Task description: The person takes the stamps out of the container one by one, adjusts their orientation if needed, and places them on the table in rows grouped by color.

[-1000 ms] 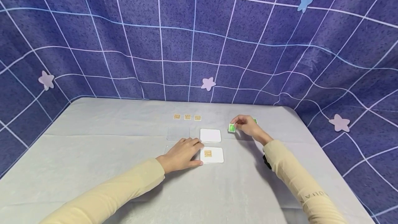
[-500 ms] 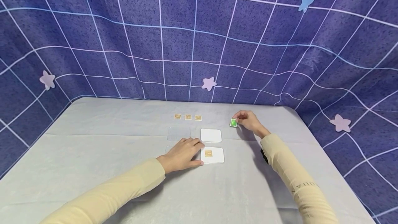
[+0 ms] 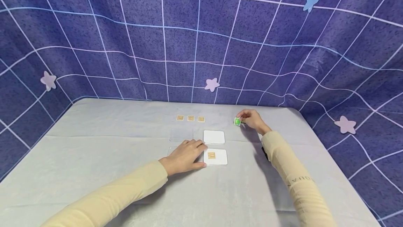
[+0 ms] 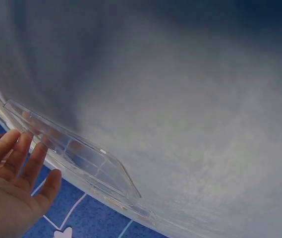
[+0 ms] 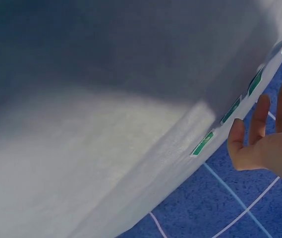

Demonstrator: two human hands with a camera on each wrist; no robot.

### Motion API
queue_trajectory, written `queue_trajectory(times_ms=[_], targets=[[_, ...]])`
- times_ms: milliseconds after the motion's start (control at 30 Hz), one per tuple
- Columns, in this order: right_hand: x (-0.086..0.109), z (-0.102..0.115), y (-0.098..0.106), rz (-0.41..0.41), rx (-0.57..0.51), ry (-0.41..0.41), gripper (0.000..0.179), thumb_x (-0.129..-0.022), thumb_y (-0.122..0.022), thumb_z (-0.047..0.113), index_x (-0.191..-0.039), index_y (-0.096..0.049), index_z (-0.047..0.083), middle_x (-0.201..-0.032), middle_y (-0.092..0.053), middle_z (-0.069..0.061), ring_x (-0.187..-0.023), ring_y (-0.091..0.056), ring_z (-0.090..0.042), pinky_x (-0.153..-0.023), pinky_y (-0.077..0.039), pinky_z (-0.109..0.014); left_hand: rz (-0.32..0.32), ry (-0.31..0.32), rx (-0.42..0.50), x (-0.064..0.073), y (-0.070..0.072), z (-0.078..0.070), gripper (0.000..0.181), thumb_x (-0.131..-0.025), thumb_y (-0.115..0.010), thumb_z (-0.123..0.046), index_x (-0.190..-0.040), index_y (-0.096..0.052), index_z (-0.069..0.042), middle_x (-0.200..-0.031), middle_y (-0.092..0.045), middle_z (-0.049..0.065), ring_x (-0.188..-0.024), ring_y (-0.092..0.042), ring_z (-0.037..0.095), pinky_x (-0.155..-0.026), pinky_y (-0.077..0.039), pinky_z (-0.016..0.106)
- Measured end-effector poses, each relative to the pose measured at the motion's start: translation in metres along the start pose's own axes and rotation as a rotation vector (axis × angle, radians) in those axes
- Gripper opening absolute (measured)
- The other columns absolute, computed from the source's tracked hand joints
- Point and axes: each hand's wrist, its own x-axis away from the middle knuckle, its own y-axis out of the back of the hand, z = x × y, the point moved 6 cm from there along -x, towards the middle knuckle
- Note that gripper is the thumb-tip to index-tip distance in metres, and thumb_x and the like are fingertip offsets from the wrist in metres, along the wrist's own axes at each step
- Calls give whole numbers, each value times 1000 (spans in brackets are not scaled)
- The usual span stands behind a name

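My left hand [image 3: 185, 156] rests at the left edge of a white rounded plate [image 3: 221, 157], its thumb and index fingertip near the two left corners. A small tan square card [image 3: 211, 155] lies on that plate. Beneath and beside this hand is a clear plate [image 4: 101, 166], partly hidden in the head view. My right hand [image 3: 252, 119] pinches a green square card [image 3: 237, 121] with a white border, between thumb and fingertips. Several green cards [image 5: 231, 110] lie on the table beyond that hand in the right wrist view; the hand mostly hides them in the head view.
A second white plate [image 3: 214, 137] and another clear plate [image 3: 181, 135] lie farther back. Behind them, tan cards [image 3: 190, 118] form a row. A grey cloth covers the table [image 3: 110, 132], and a blue patterned curtain [image 3: 176, 38] hangs behind it.
My right hand has moved toward the table's far edge with the green card in its fingers. A green card seen right of the hand earlier is now hidden. My left hand stays still.
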Motion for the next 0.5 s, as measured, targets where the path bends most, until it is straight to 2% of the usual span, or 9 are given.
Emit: queue_trajectory(times_ms=[233, 500], targets=[[-6, 1, 1, 9, 6, 1, 18, -83, -55, -6, -100, -62, -7, -81, -60, -13, -69, -49, -10, -59, -41, -18, 2, 3, 8, 0, 0, 0, 56, -79, -64, -48, -120, -55, -12, -117, -56, 3, -102, -54, 21, -86, -43, 39], [-8, 3, -1, 4, 11, 30, 17, -81, -56, -8, -97, -63, -9, -79, -60, -16, -67, -48, -8, -56, -40, -17, -2, -1, 3, 0, 1, 0, 55, -79, -64, -48, -120, -55, -12, -116, -56, 3, -100, -55, 20, -85, -44, 39]])
